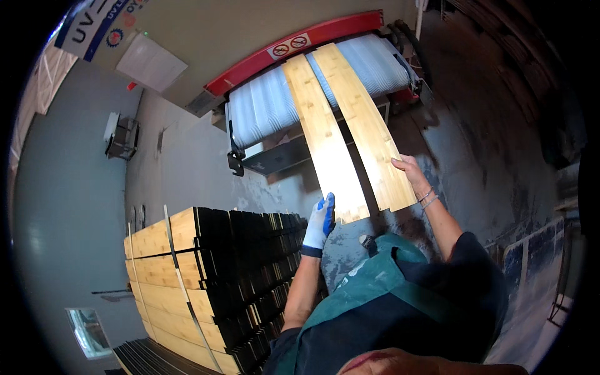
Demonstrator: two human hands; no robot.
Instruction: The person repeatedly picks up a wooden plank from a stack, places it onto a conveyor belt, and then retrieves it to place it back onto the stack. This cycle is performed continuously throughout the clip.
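Observation:
Two long, pale wooden planks (325, 147) lie side by side with a narrow gap between them, the far ends on a machine's light blue-white conveyor belt (262, 103). Their near ends reach out past the belt toward me. At the near left corner, my left hand (319, 222), in a white and blue glove, is closed on the edge of the left plank. My bare right hand (412, 174) grips the outer edge of the right plank (362, 115), thumb on top, other fingers hidden beneath it.
Over the belt runs a red machine bar (240, 70) with round warning signs. To my left rises a strapped stack of wooden planks (164, 265) with dark edges. A white and blue board (531, 262) stands at the right. A small trolley-like object (122, 136) is by the wall.

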